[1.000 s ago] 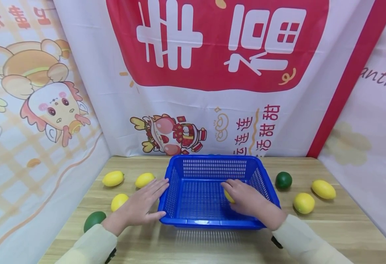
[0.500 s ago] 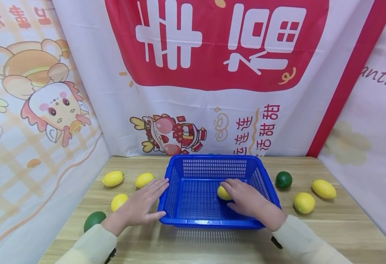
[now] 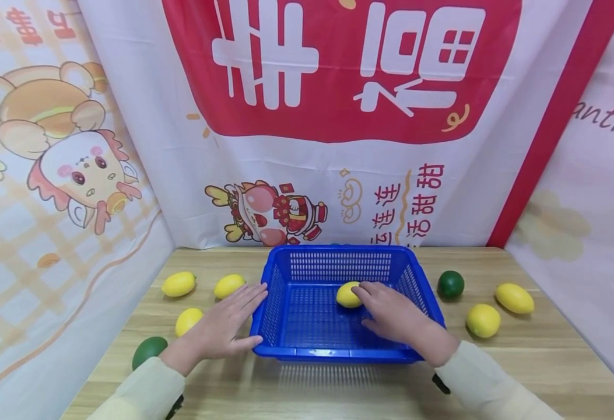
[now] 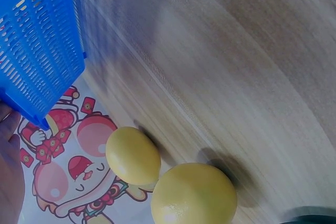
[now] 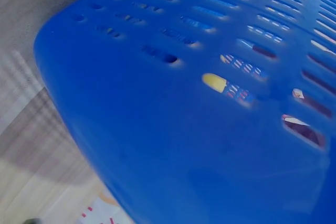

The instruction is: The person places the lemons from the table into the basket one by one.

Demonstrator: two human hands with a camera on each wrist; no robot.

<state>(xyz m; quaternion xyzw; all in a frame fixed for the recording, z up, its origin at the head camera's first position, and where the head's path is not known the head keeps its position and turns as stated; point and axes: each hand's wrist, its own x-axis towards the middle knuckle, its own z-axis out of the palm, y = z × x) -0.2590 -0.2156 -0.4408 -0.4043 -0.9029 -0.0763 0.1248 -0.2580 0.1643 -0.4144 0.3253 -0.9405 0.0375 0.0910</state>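
Observation:
A blue plastic basket [image 3: 333, 354] with slotted walls stands in the middle of the table. Inside it, right of centre, lies a yellow lemon [image 3: 346, 295]. My right hand [image 3: 393, 313] reaches over the right side of the basket, its fingertips on the lemon's right end and its thumb apart from the fruit. With fingers extended, my left hand [image 3: 221, 325] rests on the basket's left rim, the thumb by the front corner. The left wrist view shows part of this hand [image 4: 9, 169] at the rim. Blue basket wall [image 5: 131, 124] fills most of the right wrist view, hiding the right hand.
Left of the basket lie lemons [image 3: 178, 284], partly behind the left hand, and a dark green fruit [image 3: 149, 351] by the wrist. On the right are a round dark green fruit [image 3: 451, 284] and two lemons [image 3: 483, 321]. A printed cloth [image 3: 338, 192] hangs behind the table [image 3: 537, 361].
The lemon in the basket has shifted left, out from under my right hand, and most of it now shows. The right thumb has come away from it. My left hand stays on the rim.

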